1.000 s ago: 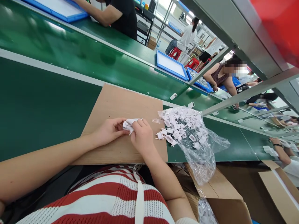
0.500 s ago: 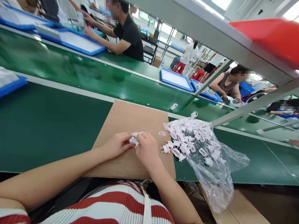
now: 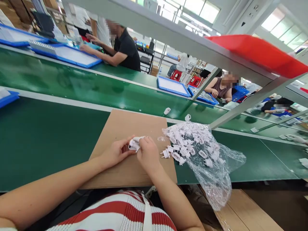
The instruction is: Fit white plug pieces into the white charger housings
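Over the cardboard sheet [image 3: 134, 123], my left hand [image 3: 119, 150] pinches a white charger housing [image 3: 133, 144] from its left side. My right hand [image 3: 148, 152] grips the same housing from the right, its fingers covering that end. A dark opening shows on the housing's left end. Just right of my right hand, many white plug parts with pins [image 3: 165, 153] spill from a clear plastic bag [image 3: 214, 189] onto the cardboard and the green bench.
Two white housings [image 3: 167, 111] stand beyond the cardboard, near the pale rail. A slanted metal post [image 3: 235, 104] carries a shelf with a red bin [image 3: 260, 53]. Blue-rimmed trays [image 3: 173, 86] line the far side, where co-workers sit.
The view has shifted, so the scene sits a little further left. Between my hands the white housing has turned, and its dark open end now shows. Both hands keep hold of it.
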Demonstrator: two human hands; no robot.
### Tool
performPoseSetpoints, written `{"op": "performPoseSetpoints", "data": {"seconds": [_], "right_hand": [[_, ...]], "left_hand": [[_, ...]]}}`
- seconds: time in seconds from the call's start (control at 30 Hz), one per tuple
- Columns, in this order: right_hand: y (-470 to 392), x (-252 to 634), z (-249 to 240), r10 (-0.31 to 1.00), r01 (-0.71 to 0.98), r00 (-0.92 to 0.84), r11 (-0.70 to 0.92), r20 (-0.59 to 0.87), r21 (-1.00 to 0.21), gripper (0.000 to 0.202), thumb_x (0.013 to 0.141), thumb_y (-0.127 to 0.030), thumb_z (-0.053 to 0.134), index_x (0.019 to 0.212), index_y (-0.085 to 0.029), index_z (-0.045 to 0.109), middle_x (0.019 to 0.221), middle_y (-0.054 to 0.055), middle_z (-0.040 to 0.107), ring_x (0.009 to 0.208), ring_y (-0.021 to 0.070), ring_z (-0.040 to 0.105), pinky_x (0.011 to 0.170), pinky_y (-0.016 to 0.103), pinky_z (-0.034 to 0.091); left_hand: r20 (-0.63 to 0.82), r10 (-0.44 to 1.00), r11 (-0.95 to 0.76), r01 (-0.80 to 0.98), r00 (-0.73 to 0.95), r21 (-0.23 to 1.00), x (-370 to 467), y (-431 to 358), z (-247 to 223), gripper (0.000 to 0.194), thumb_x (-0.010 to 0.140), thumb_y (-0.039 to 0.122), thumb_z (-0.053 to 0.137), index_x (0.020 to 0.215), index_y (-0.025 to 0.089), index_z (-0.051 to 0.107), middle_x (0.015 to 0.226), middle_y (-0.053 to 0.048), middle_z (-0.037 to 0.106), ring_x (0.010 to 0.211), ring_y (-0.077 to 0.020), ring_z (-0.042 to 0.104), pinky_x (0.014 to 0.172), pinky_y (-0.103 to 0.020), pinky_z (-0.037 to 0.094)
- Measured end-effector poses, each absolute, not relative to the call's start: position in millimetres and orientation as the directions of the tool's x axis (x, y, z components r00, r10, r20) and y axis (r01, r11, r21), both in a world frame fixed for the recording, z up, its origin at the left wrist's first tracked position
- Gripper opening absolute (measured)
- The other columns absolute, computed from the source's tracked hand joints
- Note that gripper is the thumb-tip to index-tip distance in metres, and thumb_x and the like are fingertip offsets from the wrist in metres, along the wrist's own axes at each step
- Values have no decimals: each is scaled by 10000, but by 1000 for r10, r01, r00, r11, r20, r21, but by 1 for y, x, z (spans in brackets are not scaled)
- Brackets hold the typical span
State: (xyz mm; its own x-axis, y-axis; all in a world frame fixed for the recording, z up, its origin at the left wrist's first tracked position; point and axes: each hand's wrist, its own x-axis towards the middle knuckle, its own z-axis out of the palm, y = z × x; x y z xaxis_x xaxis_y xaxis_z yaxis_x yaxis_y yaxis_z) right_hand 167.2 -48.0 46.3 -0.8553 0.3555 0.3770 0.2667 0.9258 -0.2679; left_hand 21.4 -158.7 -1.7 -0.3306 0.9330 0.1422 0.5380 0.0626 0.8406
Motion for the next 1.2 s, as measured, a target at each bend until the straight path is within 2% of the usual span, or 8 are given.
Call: {"op": "performPoseSetpoints", "data": {"seconds": [0.07, 0.13, 0.67, 0.73, 0.83, 1.0, 1.1, 1.2], "right_hand": [[-46, 172, 47, 412, 310, -832, 900, 372, -305, 280, 765, 32, 501, 856, -216, 593, 843, 38, 631, 851, 215, 549, 729, 306, 402], [-44, 175, 47, 424, 319, -835, 893, 350, -318, 285, 764, 29, 484, 856, -219, 591, 841, 37, 623, 855, 217, 542, 737, 305, 402], [-48, 167, 42, 312, 273, -916, 946, 252, -176, 220, 907, -47, 534, 988, -215, 650, 889, 60, 658, 897, 231, 556, 787, 334, 411], [-48, 167, 42, 336, 291, -908, 936, 250, -200, 251, 884, -29, 533, 998, -217, 654, 890, 56, 663, 891, 226, 568, 779, 324, 420], [-48, 166, 40, 388, 319, -887, 907, 251, -275, 300, 825, -4, 538, 989, -224, 658, 886, 40, 667, 886, 213, 586, 782, 302, 444], [-49, 166, 31, 490, 374, -839, 836, 238, -401, 324, 822, -38, 569, 1052, -230, 691, 952, 34, 712, 941, 209, 623, 843, 302, 494], [-42, 175, 25, 498, 310, -818, 804, 289, -508, 425, 886, -112, 613, 1294, -230, 643, 1107, 50, 729, 1043, 202, 631, 926, 305, 504], [-26, 200, 22, 615, 426, -720, 757, 321, -495, 357, 938, -167, 600, 1287, -211, 655, 1124, 88, 712, 1076, 228, 616, 953, 346, 498]], "left_hand": [[115, 922, 93, 502, -369, 860, 22, -158, -3, 696, 868, 558, 627, 1461, 210, 520, 803, 14, 679, 625, -162, 564, 635, -292, 485], [92, 918, 119, 489, -386, 864, 21, -157, -5, 771, 840, 600, 652, 1493, 220, 498, 828, 15, 680, 626, -157, 565, 643, -288, 485], [54, 938, 122, 473, -342, 872, 20, -156, -2, 707, 845, 593, 599, 1436, 209, 549, 868, 0, 688, 629, -153, 562, 647, -285, 491], [68, 941, 119, 512, -331, 851, 21, -157, -1, 635, 866, 592, 576, 1380, 220, 600, 837, -2, 681, 648, -165, 571, 665, -288, 484], [120, 945, 101, 623, -304, 776, 22, -158, 3, 464, 899, 589, 520, 1125, 235, 718, 813, -30, 673, 715, -199, 603, 699, -300, 478], [75, 974, 107, 722, -216, 683, 13, -152, 17, 374, 867, 575, 553, 808, 234, 696, 772, -55, 684, 737, -231, 623, 664, -301, 452], [-61, 990, 129, 680, -123, 722, -4, -137, 28, 423, 787, 639, 640, 786, 221, 709, 773, -41, 726, 718, -231, 632, 631, -295, 430], [-107, 969, 230, 645, -225, 728, -30, -107, 41, 518, 759, 672, 688, 918, 184, 750, 825, -22, 750, 770, -229, 634, 668, -285, 424]]}}
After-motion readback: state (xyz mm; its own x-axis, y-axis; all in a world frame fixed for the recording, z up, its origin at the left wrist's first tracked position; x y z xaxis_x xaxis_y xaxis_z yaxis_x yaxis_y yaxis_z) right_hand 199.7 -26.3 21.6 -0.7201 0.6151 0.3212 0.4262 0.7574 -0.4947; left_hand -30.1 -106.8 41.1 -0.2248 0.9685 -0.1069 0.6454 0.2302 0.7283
